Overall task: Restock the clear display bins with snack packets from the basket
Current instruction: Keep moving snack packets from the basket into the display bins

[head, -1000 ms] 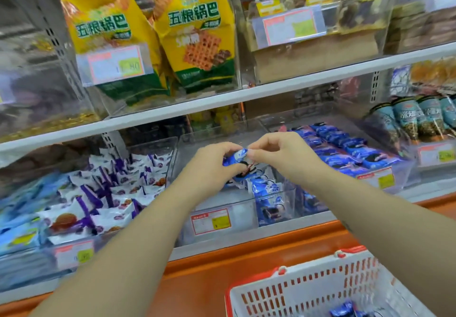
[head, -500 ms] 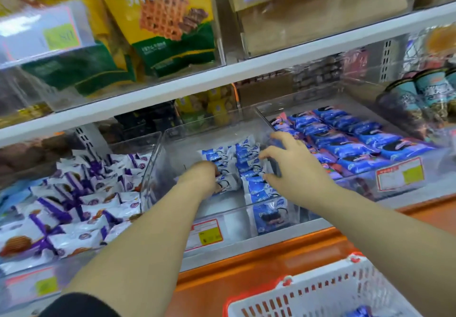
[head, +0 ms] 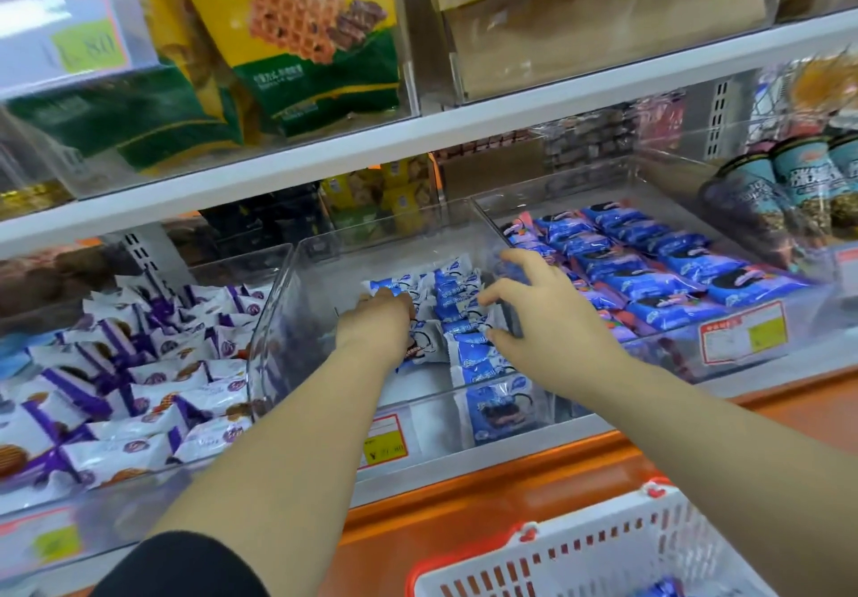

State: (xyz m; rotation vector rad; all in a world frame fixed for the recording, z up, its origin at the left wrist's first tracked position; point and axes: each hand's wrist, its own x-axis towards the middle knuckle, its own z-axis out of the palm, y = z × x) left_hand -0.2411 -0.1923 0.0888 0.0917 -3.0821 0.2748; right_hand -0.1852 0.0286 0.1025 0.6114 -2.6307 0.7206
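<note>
The clear middle bin (head: 284, 304) holds a row of small blue-and-white snack packets (head: 466, 318). My left hand (head: 377, 323) reaches deep into it, palm down, fingers curled onto the rear packets; the back of the hand hides whether it grips one. My right hand (head: 534, 318) hovers over the same row with fingers spread and nothing in them, its fingertips touching the packets. The white basket with a red rim (head: 599, 550) sits at the bottom right, with one blue packet (head: 661, 589) showing inside.
The left bin holds purple-and-white packets (head: 139, 364); the right bin holds darker blue packets (head: 650, 267). Cups (head: 798, 178) stand at far right. Yellow-green bags (head: 302, 39) fill the upper shelf (head: 510, 118). An orange ledge (head: 464, 503) runs below the bins.
One second ago both hands held a blue packet above the bin. The left hand then went down into the bin, and the right hand let go and opened over the row.
</note>
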